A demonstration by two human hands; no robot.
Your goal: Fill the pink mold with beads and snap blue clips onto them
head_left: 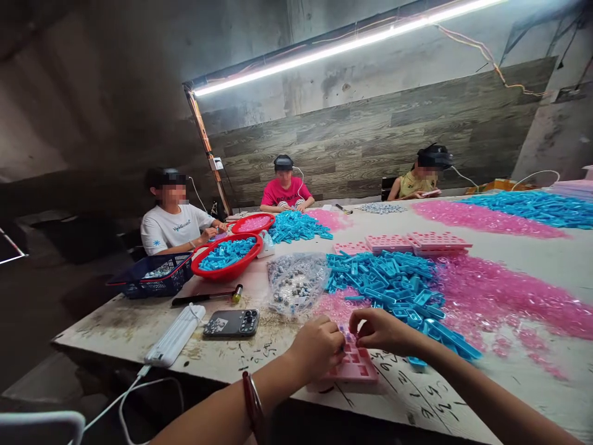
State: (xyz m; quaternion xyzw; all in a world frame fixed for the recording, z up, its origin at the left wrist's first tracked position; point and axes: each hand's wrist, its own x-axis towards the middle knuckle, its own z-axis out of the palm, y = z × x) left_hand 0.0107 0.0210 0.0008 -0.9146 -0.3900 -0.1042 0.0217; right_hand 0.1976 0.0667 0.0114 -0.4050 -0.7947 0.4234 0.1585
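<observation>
Both left hand and right hand, fingers narrowed, any grip indiscernible, work at the pink pocketed tray, lower centre, apparently filling it, next needing precise fingertip placement.

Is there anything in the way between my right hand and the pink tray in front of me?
Nothing visible: your right hand is at the far end of the pink tray, with your left hand close beside it. The heap of blue pieces lies beyond, not between.
</observation>
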